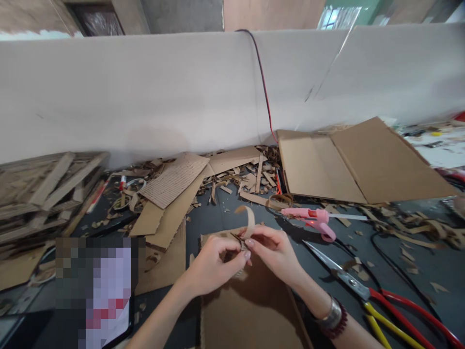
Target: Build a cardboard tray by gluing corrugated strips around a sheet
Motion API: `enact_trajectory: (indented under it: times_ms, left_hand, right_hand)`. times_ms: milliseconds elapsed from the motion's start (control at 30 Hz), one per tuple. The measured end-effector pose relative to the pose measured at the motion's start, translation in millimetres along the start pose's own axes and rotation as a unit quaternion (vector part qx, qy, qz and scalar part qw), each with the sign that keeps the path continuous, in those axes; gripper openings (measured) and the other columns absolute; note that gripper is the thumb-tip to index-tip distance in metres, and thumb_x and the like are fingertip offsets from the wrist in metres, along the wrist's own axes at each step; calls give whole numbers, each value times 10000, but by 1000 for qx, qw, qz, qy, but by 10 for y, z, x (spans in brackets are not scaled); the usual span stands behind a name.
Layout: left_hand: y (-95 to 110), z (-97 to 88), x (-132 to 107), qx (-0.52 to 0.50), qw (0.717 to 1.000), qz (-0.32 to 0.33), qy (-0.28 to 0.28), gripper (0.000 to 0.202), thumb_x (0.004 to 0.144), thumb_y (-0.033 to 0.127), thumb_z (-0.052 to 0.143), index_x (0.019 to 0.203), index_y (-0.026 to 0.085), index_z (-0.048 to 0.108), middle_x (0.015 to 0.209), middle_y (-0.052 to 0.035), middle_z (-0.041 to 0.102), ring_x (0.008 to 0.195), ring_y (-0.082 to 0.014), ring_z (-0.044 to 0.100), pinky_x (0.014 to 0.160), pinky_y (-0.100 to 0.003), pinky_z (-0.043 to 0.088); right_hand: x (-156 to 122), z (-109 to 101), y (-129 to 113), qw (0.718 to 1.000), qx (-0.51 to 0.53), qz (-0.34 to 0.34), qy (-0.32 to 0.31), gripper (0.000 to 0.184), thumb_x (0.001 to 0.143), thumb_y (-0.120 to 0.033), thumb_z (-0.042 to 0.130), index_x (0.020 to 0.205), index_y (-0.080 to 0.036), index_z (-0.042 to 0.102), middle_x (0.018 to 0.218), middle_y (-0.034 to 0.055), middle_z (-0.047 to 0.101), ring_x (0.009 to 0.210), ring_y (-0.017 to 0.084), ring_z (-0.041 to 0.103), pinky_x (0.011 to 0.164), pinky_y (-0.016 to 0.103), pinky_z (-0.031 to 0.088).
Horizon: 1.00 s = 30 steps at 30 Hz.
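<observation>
My left hand (223,259) and my right hand (269,249) meet over a flat cardboard sheet (250,310), fingers closed in a pinch. Between them is a thin, curled cardboard strip (250,220), its free end arching up above my right fingers. A small dark piece at the fingertips is partly hidden by my thumbs. To the right of my hands lies a pink glue gun (312,215) with a white glue stick in its back. Below it rest large scissors (348,281) with red handles, beside yellow handles of another tool (378,320).
Cardboard sheets (174,182) and scraps (250,182) cover the table's back and left. A folded cardboard panel (392,165) stands at the back right. Wooden-looking strips (54,184) are stacked at far left. A black cable (399,271) runs along the right. A white partition (163,92) closes the back.
</observation>
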<state>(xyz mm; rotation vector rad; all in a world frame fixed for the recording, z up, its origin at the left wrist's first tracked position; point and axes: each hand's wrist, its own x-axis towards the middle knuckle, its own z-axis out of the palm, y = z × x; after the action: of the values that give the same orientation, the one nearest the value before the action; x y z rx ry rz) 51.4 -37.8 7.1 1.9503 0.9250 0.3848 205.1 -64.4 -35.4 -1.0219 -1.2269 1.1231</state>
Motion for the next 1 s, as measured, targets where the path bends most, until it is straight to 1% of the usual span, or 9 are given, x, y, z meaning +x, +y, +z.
enact_trajectory:
  times_ms: [67,167,300,367,467,567,667,767,1000]
  left_hand:
    - [10,-16,-4,-1,1000,0,-2,269,808,244,460,652,129,646,581,-5,592,578,-119,504,540,-194,369]
    - [20,-26,-4,-38,999,-21,-12,265,813,261,457,667,124,631,609,-14,608,574,-119,508,542,-198,377]
    - [10,-5,15,-65,997,-40,23,321,818,358,463,622,125,565,554,29,460,516,-91,382,489,-198,316]
    - [-2,8,21,-60,997,-36,36,325,824,364,451,619,129,543,563,41,390,526,-89,327,480,-200,280]
    - [-17,12,21,-51,998,-26,17,281,829,316,437,621,141,511,584,41,367,553,-95,314,489,-200,264]
    - [-22,2,17,-31,999,-24,0,279,826,305,432,604,148,496,579,38,355,552,-99,303,483,-207,244]
    - [-23,-6,19,-22,1000,-19,-6,286,828,308,422,598,152,488,571,35,332,552,-103,291,480,-215,230]
    - [-30,-6,26,-15,1000,-12,-8,313,830,306,412,552,164,436,552,39,287,543,-103,267,478,-222,214]
    - [-58,13,31,-9,1000,-9,-14,334,824,289,410,515,174,355,534,51,242,528,-98,237,485,-232,187]
  right_hand:
    - [10,1,-7,1000,-9,-6,-4,88,719,-273,644,760,-229,708,785,37,695,771,186,626,712,302,509]
    - [16,-1,-14,1000,-19,-12,0,84,726,-263,638,728,-235,717,735,38,702,734,192,633,699,312,510]
    - [3,-1,-17,999,-21,-24,8,105,736,-234,628,789,-252,716,807,38,707,793,196,635,762,325,495]
    - [-3,-1,-17,999,-18,-26,5,128,743,-227,620,826,-261,711,853,35,704,818,194,631,779,324,490]
    - [5,-7,-10,1000,-12,-21,-2,136,738,-233,630,843,-267,708,856,31,703,814,187,627,771,316,492]
    - [21,-18,11,1000,-3,-8,-4,99,702,-254,667,788,-256,716,810,28,706,809,189,628,767,314,495]
    - [24,-25,42,1000,9,13,-4,86,695,-304,670,715,-233,715,753,29,703,737,180,634,691,293,514]
    - [15,-20,69,999,18,34,-2,147,705,-343,655,665,-211,704,672,24,689,642,162,623,615,270,514]
    - [-2,-6,59,998,17,57,9,211,716,-358,635,609,-181,679,575,6,639,546,125,566,538,229,470]
